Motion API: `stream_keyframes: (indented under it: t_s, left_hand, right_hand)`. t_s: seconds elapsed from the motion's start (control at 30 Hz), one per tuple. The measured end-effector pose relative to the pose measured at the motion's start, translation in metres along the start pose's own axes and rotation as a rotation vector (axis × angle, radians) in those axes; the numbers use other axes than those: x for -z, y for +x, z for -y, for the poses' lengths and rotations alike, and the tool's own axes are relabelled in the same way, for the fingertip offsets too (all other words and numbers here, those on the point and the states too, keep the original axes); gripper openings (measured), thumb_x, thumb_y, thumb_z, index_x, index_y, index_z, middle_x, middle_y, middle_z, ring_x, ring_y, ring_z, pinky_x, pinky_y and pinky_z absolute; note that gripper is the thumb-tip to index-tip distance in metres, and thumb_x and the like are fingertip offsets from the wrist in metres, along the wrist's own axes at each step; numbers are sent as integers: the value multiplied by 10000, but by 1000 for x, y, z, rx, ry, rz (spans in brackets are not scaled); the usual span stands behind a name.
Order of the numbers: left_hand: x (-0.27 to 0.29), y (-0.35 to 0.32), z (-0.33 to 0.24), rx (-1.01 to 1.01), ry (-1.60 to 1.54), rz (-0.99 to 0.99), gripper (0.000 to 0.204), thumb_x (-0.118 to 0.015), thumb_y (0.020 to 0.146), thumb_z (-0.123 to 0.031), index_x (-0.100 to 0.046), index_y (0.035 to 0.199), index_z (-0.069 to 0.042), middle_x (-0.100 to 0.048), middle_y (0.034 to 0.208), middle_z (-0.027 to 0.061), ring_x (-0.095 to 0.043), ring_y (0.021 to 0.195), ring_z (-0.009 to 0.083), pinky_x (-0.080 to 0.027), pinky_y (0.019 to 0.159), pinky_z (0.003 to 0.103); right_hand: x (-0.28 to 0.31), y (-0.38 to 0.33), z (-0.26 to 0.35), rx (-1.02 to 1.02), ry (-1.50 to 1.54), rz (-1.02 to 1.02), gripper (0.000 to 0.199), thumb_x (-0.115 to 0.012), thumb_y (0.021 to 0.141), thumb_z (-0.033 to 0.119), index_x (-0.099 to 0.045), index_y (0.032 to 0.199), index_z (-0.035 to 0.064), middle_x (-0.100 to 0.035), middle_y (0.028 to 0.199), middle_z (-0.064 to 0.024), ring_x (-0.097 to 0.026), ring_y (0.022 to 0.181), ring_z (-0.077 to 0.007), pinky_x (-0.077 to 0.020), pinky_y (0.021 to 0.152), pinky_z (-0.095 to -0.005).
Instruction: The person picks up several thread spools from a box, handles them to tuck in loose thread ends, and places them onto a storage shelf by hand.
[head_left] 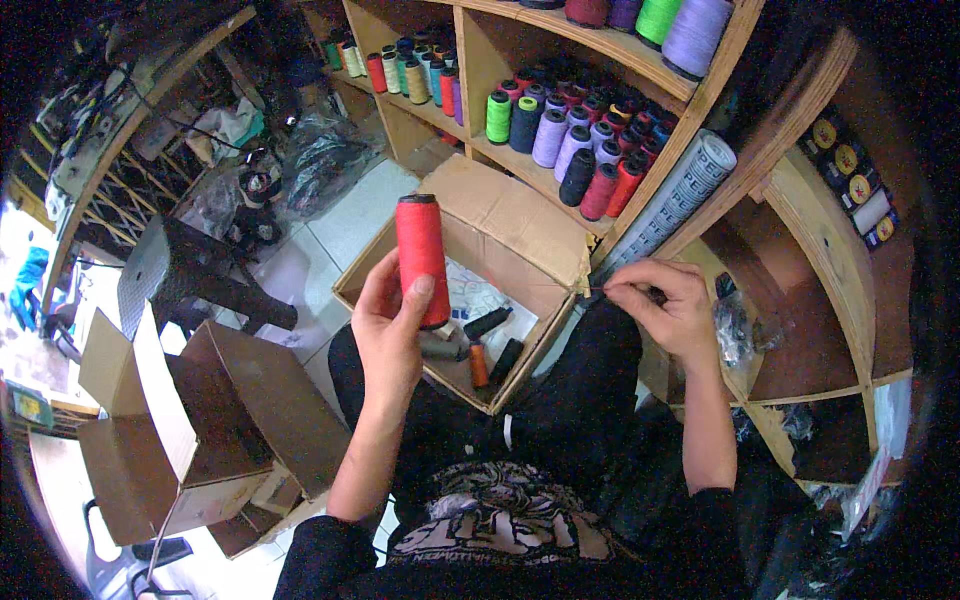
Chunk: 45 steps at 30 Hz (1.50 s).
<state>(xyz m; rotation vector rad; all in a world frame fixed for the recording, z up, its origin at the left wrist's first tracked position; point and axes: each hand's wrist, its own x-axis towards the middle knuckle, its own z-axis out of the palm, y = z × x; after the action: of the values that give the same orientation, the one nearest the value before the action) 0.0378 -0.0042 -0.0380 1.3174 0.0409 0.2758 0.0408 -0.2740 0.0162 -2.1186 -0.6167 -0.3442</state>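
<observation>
My left hand (388, 335) grips a tall red thread spool (421, 255) upright, fingers wrapped round its lower half. Off to the right, my right hand (672, 308) is closed in a pinch on the end of a thin red thread (590, 290). The thread runs left toward the spool, too fine to follow all the way. Below both hands stands an open cardboard box (505, 225) between my knees. In it lie a small orange spool (478, 366), a black spool (488, 321) and other dark spools, with a pale sheet of plastic or paper under them.
Wooden shelves (640, 62) ahead hold rows of coloured thread spools (575, 150). A large printed roll (680, 190) leans beside them. Empty-looking open cardboard boxes (240, 400) stand at lower left, near a dark woven chair (170, 270). Curved wooden shelving (810, 330) rises at the right.
</observation>
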Motion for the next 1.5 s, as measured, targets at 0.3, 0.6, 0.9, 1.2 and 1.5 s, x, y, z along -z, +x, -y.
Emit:
stream_keyframes:
  t_s: [0.3,0.6,0.9,1.2,1.5]
  left_hand:
    - [16,8,-13,-89,-55,-83,418,-601,848,-144,-463,1188,55,-576,1046,92,-552,930,130,-436,819,265]
    - [11,7,-13,-80,-131,1,416,-576,864,-171,-463,1191,60,-579,1046,100,-558,924,135,-439,815,269]
    - [-14,-11,-19,117,-319,438,561,-530,872,-371,-428,1207,68,-563,1089,154,-582,920,198,-459,811,323]
    - [-12,-16,-14,151,-327,482,627,-533,855,-426,-396,1233,56,-545,1101,151,-584,931,216,-473,805,343]
    - [-2,-8,-16,145,-463,313,577,-516,866,-411,-414,1182,60,-552,1066,155,-596,863,203,-503,699,307]
  right_hand:
    - [39,-52,-27,-501,181,54,93,-621,792,79,-606,797,-12,-594,658,-46,-561,543,-107,-448,520,-241]
    - [73,-130,-90,-966,-516,24,172,-613,808,120,-613,934,2,-630,745,-78,-595,620,-155,-475,583,-272]
    - [-44,2,22,-173,496,-18,656,-698,756,175,-365,1304,36,-508,1231,-87,-506,1086,-170,-472,807,-295]
    - [-85,41,24,-158,654,-63,320,-718,743,236,-657,946,-4,-667,864,-86,-622,768,-127,-485,723,-250]
    - [-57,19,19,-341,622,63,147,-658,788,138,-673,851,6,-642,699,-25,-579,625,-80,-461,595,-221]
